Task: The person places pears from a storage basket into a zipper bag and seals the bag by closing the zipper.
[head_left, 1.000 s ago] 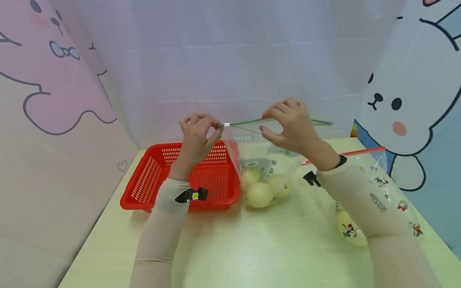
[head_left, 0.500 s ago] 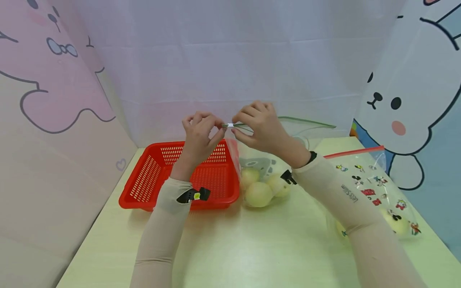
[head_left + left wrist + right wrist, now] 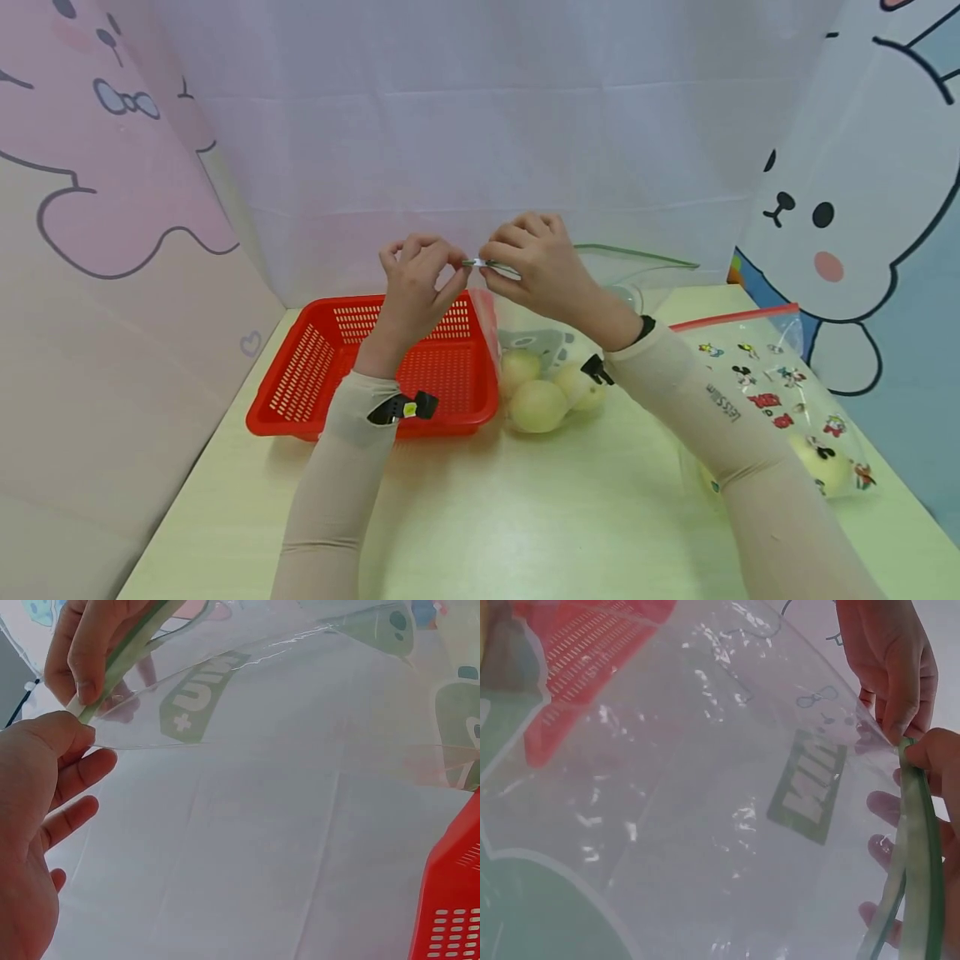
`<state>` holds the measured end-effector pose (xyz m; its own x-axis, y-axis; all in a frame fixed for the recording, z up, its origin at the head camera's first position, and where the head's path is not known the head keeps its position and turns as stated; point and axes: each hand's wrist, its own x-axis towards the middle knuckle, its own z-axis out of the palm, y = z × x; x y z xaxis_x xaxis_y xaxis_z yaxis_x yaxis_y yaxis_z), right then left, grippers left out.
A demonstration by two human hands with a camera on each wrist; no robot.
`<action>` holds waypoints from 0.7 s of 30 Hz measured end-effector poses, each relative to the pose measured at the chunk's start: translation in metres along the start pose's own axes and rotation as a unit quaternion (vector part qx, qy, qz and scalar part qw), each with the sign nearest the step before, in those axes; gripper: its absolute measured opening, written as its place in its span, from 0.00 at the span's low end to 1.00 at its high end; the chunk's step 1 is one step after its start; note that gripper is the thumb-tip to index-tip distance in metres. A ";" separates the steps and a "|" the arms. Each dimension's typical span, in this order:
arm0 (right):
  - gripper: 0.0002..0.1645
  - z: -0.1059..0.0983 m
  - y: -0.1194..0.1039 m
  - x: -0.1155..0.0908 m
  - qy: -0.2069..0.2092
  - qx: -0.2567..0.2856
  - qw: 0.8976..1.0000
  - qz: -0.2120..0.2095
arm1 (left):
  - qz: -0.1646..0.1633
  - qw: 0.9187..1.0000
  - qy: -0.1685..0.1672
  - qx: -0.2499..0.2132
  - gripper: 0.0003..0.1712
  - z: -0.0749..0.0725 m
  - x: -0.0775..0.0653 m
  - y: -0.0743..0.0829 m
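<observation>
A clear zip bag (image 3: 543, 337) with grey-and-white cartoon print is held up by its green zip strip (image 3: 637, 252). My left hand (image 3: 420, 283) pinches the strip's left end between thumb and index finger. Close beside it, my right hand (image 3: 536, 262) pinches the strip by a small white piece (image 3: 478, 262). Right of the hands, the two edges of the mouth stand apart. Several round pale-green fruits (image 3: 538, 406) sit in the bag's bottom on the table. In the right wrist view, thumb and fingers of the right hand (image 3: 941, 780) lie on either side of the strip (image 3: 922, 862).
A red plastic basket (image 3: 258, 417) with slotted walls stands left of the bag, behind the left forearm. At the right lies a second clear bag (image 3: 780, 358) with a red zip and cartoon prints, holding pale fruit, partly hidden by the right sleeve. Printed curtains surround the table (image 3: 465, 517).
My right hand has slid left along the green strip until close to my left hand, uncovering more of the second bag. The left hand has stayed nearly in place.
</observation>
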<state>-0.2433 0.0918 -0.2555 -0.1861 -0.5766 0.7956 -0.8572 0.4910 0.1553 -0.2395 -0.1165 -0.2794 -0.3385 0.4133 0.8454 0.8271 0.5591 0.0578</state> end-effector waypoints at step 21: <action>0.04 -0.021 0.025 -0.025 0.011 -0.021 1.000 -0.013 | -0.033 0.999 -0.011 0.009 0.02 -0.005 -0.006 -0.006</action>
<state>-0.2500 0.1318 -0.2592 -0.1540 -0.5755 0.8032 -0.8407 0.5034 0.1994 -0.2404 -0.1263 -0.2825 -0.4016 0.3911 0.8281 0.7947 0.5981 0.1029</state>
